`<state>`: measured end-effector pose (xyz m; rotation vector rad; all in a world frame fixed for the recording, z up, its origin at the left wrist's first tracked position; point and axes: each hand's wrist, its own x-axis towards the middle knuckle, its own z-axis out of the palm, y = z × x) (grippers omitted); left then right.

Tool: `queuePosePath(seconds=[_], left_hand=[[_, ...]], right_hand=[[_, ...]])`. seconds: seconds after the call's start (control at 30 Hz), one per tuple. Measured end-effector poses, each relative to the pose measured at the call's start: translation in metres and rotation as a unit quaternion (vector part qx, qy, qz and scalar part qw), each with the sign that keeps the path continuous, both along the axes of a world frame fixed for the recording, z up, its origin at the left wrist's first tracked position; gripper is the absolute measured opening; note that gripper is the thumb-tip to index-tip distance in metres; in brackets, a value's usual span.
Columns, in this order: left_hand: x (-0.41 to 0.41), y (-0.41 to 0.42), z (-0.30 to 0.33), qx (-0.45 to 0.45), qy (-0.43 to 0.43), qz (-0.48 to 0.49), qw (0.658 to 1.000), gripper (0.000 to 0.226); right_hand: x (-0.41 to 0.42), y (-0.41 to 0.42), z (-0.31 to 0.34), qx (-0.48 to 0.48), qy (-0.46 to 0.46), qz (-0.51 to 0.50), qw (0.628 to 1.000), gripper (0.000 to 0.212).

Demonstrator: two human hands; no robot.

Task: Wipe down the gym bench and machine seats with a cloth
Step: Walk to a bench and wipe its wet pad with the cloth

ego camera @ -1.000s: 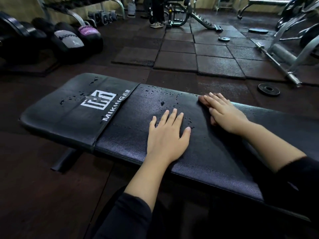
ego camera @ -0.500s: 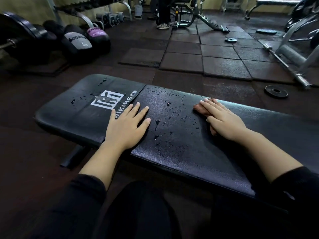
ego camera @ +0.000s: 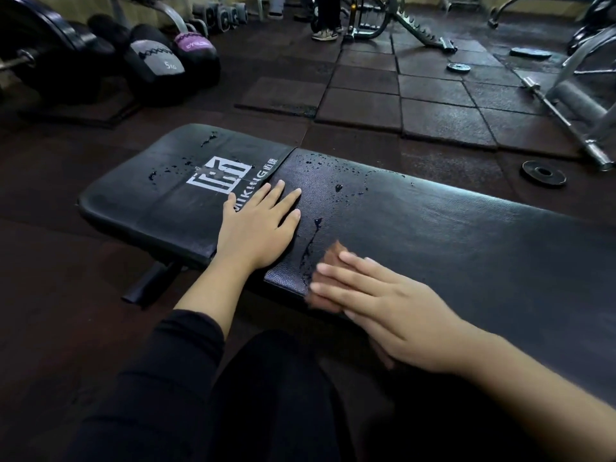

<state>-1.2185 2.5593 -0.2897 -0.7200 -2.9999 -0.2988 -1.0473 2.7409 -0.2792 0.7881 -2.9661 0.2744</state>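
A black padded gym bench (ego camera: 450, 235) stretches across the view, with water drops near its white logo. My left hand (ego camera: 258, 228) lies flat on the pad beside the logo, fingers straight. My right hand (ego camera: 383, 301) presses flat on a small brown cloth (ego camera: 333, 258) at the bench's near edge; only the cloth's corners show past my fingers. A wet streak runs between my hands.
Medicine balls (ego camera: 156, 61) and a loaded barbell (ego camera: 40, 41) sit at the back left. A weight plate (ego camera: 543, 173) and a steel bar (ego camera: 566, 118) lie on the rubber floor tiles at right. A person's feet (ego camera: 323, 33) stand by a machine far back.
My right hand has dragged the cloth from the bench's far edge to its near edge. Most drops in the middle are gone. My left hand shifted left earlier and now stays put.
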Motion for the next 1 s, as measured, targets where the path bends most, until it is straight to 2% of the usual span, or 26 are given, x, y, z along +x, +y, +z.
queuePosePath(seconds=[0.07,0.2,0.33,0.47,0.57,0.7,0.83,0.9,1.0], left_hand=[[0.000,0.000,0.000,0.003,-0.004,-0.002,1.000,0.048],[-0.001,0.000,-0.001,0.006,-0.006,-0.003,1.000,0.048],[-0.003,0.000,-0.001,0.003,-0.003,-0.005,1.000,0.048],[-0.003,-0.002,-0.001,0.011,-0.003,-0.010,1.000,0.047],[-0.002,-0.003,0.000,0.017,-0.007,-0.012,1.000,0.047],[-0.002,-0.003,0.000,0.017,-0.014,-0.013,1.000,0.047],[-0.001,-0.003,0.001,0.013,-0.004,-0.013,1.000,0.047],[0.000,-0.003,0.001,0.014,-0.002,-0.011,1.000,0.047],[-0.001,-0.005,0.001,0.017,0.002,-0.002,1.000,0.047]], right_hand=[[0.006,0.027,0.004,-0.012,-0.011,0.019,1.000,0.044],[-0.026,0.063,0.008,-0.055,-0.047,-0.055,0.996,0.044],[-0.063,0.022,0.003,-0.044,-0.022,-0.130,0.990,0.050],[-0.035,-0.026,-0.006,-0.005,0.021,-0.024,0.999,0.048],[-0.006,0.001,0.000,-0.002,0.009,0.050,0.999,0.045],[-0.015,0.050,0.010,-0.056,-0.043,-0.004,0.998,0.043],[-0.054,0.030,0.005,-0.057,-0.021,-0.066,0.996,0.047],[-0.060,0.000,0.001,-0.041,-0.006,-0.062,0.997,0.049],[-0.042,-0.019,-0.001,-0.024,0.005,0.001,1.000,0.047]])
